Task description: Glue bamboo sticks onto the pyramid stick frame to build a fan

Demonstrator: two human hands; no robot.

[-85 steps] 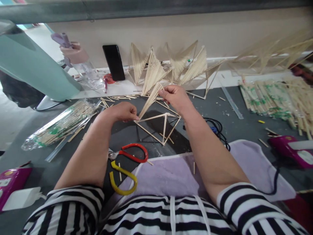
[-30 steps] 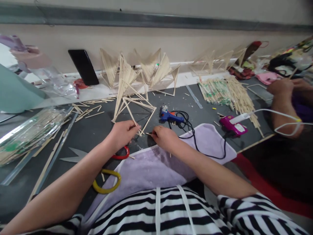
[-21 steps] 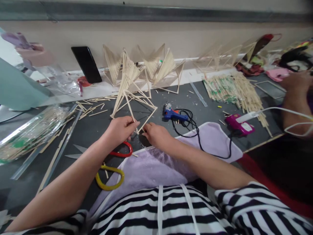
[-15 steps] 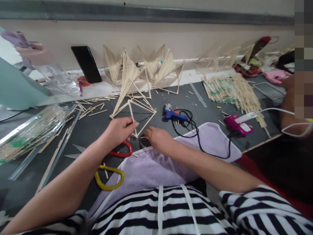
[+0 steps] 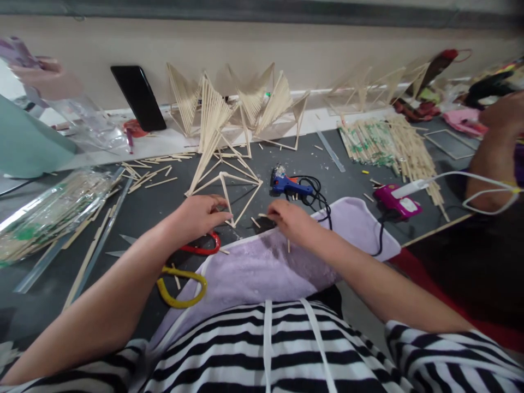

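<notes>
My left hand point(image 5: 196, 218) has its thumb and fingertips at the near-left stick of a wooden stick frame point(image 5: 246, 204), which joins a larger fan-shaped stick structure point(image 5: 215, 112) behind it. To the right of the frame, my right hand point(image 5: 290, 218) is closed, its fingertips pinched on a short wooden stick point(image 5: 263, 216). Another short stick pokes out below that hand, over the lilac cloth point(image 5: 254, 273). Scissors point(image 5: 182, 303) with one red and one yellow handle lie partly under my left forearm. A blue glue gun point(image 5: 292, 185) rests beyond my right hand.
More stick structures point(image 5: 282, 106) stand along the wall beside a leaning black phone point(image 5: 139, 98). Bagged sticks point(image 5: 53, 213) lie left, stick bundles point(image 5: 376, 142) right. A magenta power adapter point(image 5: 397, 202) has cables. Another person's arm point(image 5: 491, 158) is at far right.
My right hand has moved right, away from the frame's near corner. The frame has shifted slightly right at my left fingertips. The whole view has tilted a little.
</notes>
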